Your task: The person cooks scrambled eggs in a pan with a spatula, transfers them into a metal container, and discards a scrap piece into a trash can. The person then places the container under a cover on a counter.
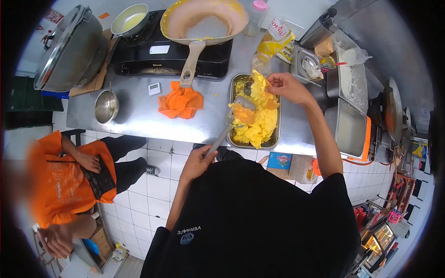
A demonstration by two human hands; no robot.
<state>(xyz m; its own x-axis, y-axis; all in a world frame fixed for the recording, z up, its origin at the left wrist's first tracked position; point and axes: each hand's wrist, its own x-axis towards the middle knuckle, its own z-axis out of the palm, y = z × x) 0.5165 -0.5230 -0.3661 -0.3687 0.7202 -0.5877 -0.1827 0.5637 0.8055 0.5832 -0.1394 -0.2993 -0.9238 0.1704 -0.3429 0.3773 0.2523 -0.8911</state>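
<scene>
My left hand [199,162] is closed round the grey handle of a spatula [220,139] at the tray's near left corner. The spatula's blade lies among soft yellow food [259,124], with an orange-yellow lump [243,114] on it. This food fills a rectangular metal tray [278,125] on the steel counter. Above the tray's far right part, my right hand [288,88] pinches a ragged yellow piece [258,85] that stands up from the food. Whether this piece is food or a food-smeared wrapper, I cannot tell.
A wide, yellow-smeared pan [204,23] sits on a black gas stove [171,62], its handle toward me. An orange cloth [181,103], timer [154,88] and metal bowl [106,107] lie left. Metal containers [351,129] stand right. A person in orange [74,176] is at left.
</scene>
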